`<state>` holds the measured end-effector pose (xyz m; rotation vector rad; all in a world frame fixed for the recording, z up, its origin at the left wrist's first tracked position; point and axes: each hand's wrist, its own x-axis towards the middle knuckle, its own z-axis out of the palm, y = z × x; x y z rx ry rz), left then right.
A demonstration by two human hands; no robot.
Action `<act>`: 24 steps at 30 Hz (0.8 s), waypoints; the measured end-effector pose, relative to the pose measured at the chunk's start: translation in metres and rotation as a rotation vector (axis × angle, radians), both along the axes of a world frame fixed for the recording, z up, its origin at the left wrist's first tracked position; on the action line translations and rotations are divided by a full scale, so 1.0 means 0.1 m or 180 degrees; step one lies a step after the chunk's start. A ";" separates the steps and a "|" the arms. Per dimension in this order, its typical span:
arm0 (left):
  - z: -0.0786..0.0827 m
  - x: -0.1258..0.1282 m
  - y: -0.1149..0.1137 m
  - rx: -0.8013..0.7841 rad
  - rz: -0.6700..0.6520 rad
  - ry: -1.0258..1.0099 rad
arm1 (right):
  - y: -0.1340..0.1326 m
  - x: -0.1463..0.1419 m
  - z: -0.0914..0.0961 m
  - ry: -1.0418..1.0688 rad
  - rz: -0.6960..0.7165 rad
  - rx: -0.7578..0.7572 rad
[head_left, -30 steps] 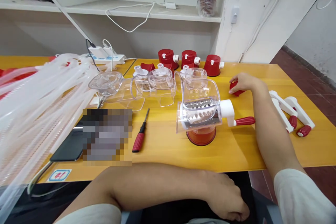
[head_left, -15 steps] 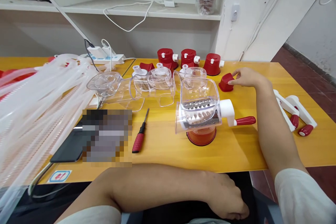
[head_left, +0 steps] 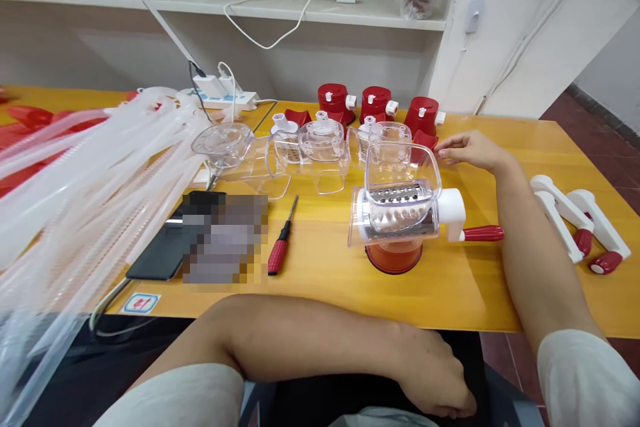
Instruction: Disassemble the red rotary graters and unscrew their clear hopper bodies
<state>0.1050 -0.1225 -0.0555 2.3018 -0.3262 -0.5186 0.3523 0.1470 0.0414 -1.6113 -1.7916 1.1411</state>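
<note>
My right hand [head_left: 467, 150] reaches to the back right of the table, fingers stretched out. Its fingertips are at the edge of a small red plastic cover [head_left: 424, 141], which sits against a red suction base [head_left: 421, 115]. My left hand [head_left: 437, 373] lies over my lap, fingers curled under and partly hidden; nothing shows in it. Between my arms stands an assembled rotary grater [head_left: 397, 213], with a clear hopper, metal drum and red-handled crank [head_left: 483, 233]. Several clear grater housings [head_left: 323, 147] stand behind it.
White crank handles [head_left: 563, 207] with red grips lie right of my right forearm. A red-handled screwdriver [head_left: 279, 253] and a dark phone [head_left: 160, 253] lie to the left. Plastic bags [head_left: 100, 153] cover the left side. A power strip [head_left: 240, 101] sits at the back.
The small red cover has moved back, from standing apart to beside the rear red base. My right fingers have loosened from their pinch on it. The view has shifted slightly; my left hand stays put.
</note>
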 end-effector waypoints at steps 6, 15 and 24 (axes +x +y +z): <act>-0.01 0.01 -0.01 -0.0209 0.0169 -0.0017 | 0.08 -0.02 -0.22 0.0408 0.0056 0.0006; 0.01 0.02 -0.01 -0.0269 0.0213 0.0075 | 0.23 -0.01 -0.47 0.0492 0.0048 0.0319; 0.03 0.00 -0.04 -0.0211 0.0273 0.0015 | 0.29 -0.10 -0.58 0.0533 0.0256 0.0714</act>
